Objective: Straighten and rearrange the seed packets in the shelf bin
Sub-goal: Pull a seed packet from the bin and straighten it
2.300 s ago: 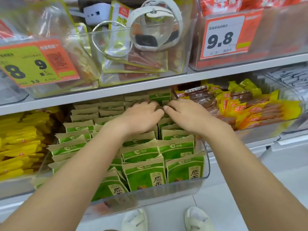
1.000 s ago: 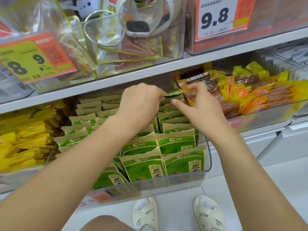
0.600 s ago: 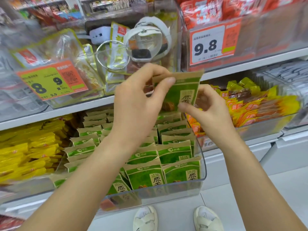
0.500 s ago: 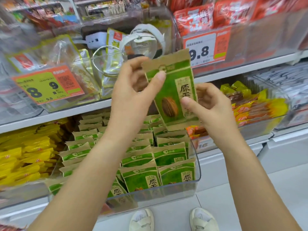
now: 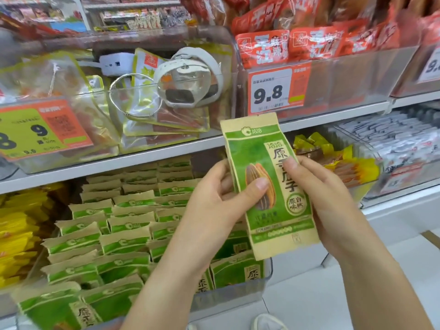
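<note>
A green and tan seed packet (image 5: pixel 266 163) with a sunflower seed picture is held upright in front of the shelves, above the right end of the bin. My left hand (image 5: pixel 221 198) grips its left edge, thumb across the front. My right hand (image 5: pixel 326 198) grips its right edge, thumb on the printed characters. Below, a clear shelf bin (image 5: pixel 266 279) holds several rows of the same seed packets (image 5: pixel 128 225) standing on edge, some leaning unevenly.
Yellow snack packs (image 5: pixel 16 234) fill the bin to the left. Yellow and brown snacks (image 5: pixel 338 160) lie in the bin to the right. The upper shelf (image 5: pixel 166 151) carries clear bins, price tags (image 5: pixel 273 91), a white watch (image 5: pixel 190 77) and red packs (image 5: pixel 309 41). Floor and a shoe (image 5: pixel 269 322) show below.
Both hands pulled one packet out from the back of the bin, lifted it and turned it upright facing me. It now sits lower and further right, gripped lower on its sides.
</note>
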Tool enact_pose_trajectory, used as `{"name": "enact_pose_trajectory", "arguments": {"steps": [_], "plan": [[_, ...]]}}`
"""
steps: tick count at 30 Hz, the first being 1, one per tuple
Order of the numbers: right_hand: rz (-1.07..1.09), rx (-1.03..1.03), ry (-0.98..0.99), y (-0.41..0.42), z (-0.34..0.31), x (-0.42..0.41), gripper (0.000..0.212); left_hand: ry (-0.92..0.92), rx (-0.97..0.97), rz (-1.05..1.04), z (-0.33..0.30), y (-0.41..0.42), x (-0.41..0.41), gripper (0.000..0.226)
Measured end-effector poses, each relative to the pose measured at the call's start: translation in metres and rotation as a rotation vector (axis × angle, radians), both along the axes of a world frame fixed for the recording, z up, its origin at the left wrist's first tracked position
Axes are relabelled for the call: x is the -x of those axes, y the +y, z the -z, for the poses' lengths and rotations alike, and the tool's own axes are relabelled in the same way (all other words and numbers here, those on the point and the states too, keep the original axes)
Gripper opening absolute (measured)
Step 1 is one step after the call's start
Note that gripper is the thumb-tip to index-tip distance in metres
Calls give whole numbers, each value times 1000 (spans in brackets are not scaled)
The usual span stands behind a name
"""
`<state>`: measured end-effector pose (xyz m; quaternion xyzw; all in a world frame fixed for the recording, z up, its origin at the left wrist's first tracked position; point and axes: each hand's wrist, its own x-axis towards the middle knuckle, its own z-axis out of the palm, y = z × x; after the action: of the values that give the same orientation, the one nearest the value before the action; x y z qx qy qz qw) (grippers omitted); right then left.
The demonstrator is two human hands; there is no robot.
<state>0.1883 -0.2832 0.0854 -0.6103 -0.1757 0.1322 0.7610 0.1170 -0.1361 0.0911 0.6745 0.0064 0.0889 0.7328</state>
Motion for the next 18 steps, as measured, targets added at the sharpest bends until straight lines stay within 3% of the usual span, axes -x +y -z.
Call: {"name": "enact_pose_trajectory", "arguments": {"steps": [4,9,13,15,18], "plan": [[52,19,-39,-3,6,10,35,-31,-71,-41,5,5,6,37],[91,56,-29,10,25,18,23,-51,34,-216,23,6,14,60],[109,-22,-6,30,26,21,24,-229,-165,-467,32,12,16,32],[103,-93,-6,39,22,24,24,-245,-291,-497,37,16,16,15],[88,-106,-22,46,18,27,30,-195,-285,-463,40,19,18,7]]}}
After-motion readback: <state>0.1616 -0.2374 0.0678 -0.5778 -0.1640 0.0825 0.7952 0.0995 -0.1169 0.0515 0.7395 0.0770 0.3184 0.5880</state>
